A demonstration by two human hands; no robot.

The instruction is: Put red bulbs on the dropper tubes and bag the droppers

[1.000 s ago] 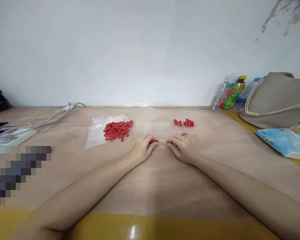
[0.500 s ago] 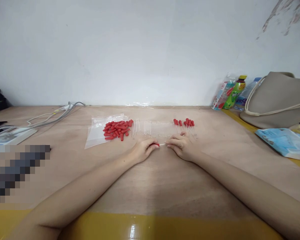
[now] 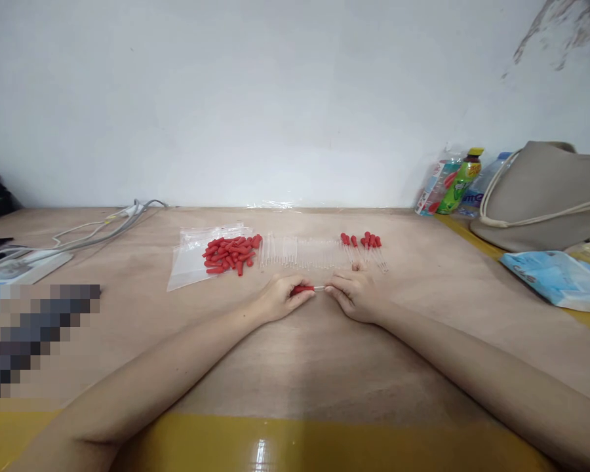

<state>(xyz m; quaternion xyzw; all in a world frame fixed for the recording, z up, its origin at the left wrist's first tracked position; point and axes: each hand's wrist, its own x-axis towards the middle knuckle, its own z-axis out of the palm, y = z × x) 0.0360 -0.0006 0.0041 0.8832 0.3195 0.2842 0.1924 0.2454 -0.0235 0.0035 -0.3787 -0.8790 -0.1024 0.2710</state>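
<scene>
Pinching a red bulb (image 3: 303,289), your left hand (image 3: 286,298) holds it end to end with the clear tube (image 3: 319,288) gripped in your right hand (image 3: 356,296); whether the tube is inserted, I cannot tell. Beyond them on the worktop (image 3: 295,367), a row of clear tubes (image 3: 290,250) lies between loose red bulbs (image 3: 230,252), partly on a plastic bag (image 3: 184,270), and several bulb-topped tubes (image 3: 367,239).

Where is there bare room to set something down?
Bare wood shows between the arms, from left hand and right hand to the yellow strip. More lies between the capped tubes and blue packet. Crowded beyond the hands: red bulbs, plain tubes, capped tubes.
</scene>
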